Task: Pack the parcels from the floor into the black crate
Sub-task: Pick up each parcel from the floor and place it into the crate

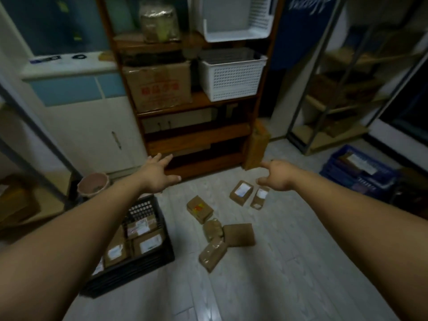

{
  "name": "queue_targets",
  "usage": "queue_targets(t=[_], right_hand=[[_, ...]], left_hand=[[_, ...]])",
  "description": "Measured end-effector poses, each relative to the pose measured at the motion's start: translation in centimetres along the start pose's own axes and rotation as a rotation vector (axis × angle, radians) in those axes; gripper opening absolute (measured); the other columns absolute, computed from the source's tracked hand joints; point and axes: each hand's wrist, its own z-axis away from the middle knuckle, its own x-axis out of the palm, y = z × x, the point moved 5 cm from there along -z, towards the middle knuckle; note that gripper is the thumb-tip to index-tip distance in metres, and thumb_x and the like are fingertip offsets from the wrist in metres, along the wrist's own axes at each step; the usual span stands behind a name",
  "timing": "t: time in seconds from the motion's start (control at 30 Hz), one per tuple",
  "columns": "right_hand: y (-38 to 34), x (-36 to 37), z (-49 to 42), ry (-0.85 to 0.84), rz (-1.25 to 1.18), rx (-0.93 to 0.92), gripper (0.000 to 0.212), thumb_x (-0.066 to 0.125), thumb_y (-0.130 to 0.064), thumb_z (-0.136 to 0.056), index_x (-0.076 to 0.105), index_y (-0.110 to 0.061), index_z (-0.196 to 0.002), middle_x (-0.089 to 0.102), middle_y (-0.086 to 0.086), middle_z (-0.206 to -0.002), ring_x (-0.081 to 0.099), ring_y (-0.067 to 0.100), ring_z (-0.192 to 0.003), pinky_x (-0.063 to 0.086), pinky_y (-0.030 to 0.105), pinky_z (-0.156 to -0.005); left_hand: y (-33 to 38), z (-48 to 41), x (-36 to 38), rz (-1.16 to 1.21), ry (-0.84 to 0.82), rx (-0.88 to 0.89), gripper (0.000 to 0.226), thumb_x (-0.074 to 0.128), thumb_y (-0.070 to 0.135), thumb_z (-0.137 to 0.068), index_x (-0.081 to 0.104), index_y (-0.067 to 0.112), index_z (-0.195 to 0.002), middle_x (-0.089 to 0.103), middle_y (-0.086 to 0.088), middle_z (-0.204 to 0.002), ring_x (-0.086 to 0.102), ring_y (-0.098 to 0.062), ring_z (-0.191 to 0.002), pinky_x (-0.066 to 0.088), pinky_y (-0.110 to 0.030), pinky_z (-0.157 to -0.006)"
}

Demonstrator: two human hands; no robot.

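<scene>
1. Head view: left hand (159, 176) wide open, fingers spread, holding nothing.
2. Right hand (279, 178) loosely open, empty; fingertips near an upright parcel (256, 147); contact cannot be told.
3. Parcels (238, 234) lie on the floor (289, 262) right of the black crate (159, 259), which holds labelled parcels (148, 244).
4. White labels and red print on the carton (159, 86): unreadable.

Wooden shelf unit (199, 133), 12 o'clock, bearing white basket (231, 77) and cardboard box (159, 86); blue crate (342, 179), 3 o'clock; pink pot (92, 177), 9 o'clock.
</scene>
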Motion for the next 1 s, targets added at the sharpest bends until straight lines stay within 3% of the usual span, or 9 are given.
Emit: queue_targets(t=[0.2,0.4,0.67,0.87,1.0], right_hand=[[13.7,-0.4,2.5,-0.007,-0.073,0.143,0.069,0.052,-0.046,-0.093,0.024,-0.022,-0.151,0.025,0.008,-0.156,0.030,0.028,-0.141,0.030,0.040,-0.112],[19.7,1.5,2.1,-0.071,-0.200,0.186,0.071,0.054,-0.044,-0.093,0.023,-0.019,-0.151,0.022,0.008,-0.158,0.028,0.028,-0.142,0.028,0.038,-0.112],[19.2,3.4,-3.1,-0.163,-0.252,0.183,0.074,0.054,-0.046,-0.092,0.022,-0.017,-0.151,0.023,0.007,-0.158,0.029,0.026,-0.141,0.027,0.034,-0.112],[14.7,5.4,-8.7,-0.255,-0.231,0.126,0.073,0.054,-0.046,-0.093,0.022,-0.016,-0.151,0.023,0.008,-0.158,0.028,0.026,-0.142,0.027,0.034,-0.113],[10.8,8.2,-12.1,-0.349,-0.219,0.035,0.072,0.052,-0.047,-0.093,0.022,-0.017,-0.151,0.024,0.008,-0.157,0.029,0.024,-0.141,0.026,0.030,-0.112]], left_hand=[[12.7,-1.9,4.9,-0.027,-0.037,0.090,0.080,0.052,0.052,-0.089,0.005,0.031,-0.151,-0.002,-0.004,-0.160,-0.006,-0.031,-0.146,0.006,-0.046,-0.118],[17.0,-3.1,8.4,-0.054,-0.109,0.111,0.078,0.051,0.049,-0.090,0.006,0.030,-0.151,-0.003,-0.004,-0.160,-0.006,-0.030,-0.147,0.006,-0.046,-0.119],[14.7,-8.1,10.9,-0.039,-0.198,0.051,0.079,0.049,0.051,-0.091,0.006,0.027,-0.152,0.000,-0.007,-0.160,-0.002,-0.031,-0.147,0.009,-0.046,-0.118],[9.1,-11.4,12.8,0.050,-0.290,-0.036,0.077,0.050,0.047,-0.093,0.007,0.023,-0.152,0.003,-0.008,-0.160,0.002,-0.025,-0.147,0.010,-0.041,-0.118],[4.4,-12.0,14.1,0.144,-0.311,-0.187,0.079,0.051,0.049,-0.091,0.008,0.021,-0.151,0.009,-0.009,-0.159,0.009,-0.027,-0.147,0.014,-0.041,-0.119]])
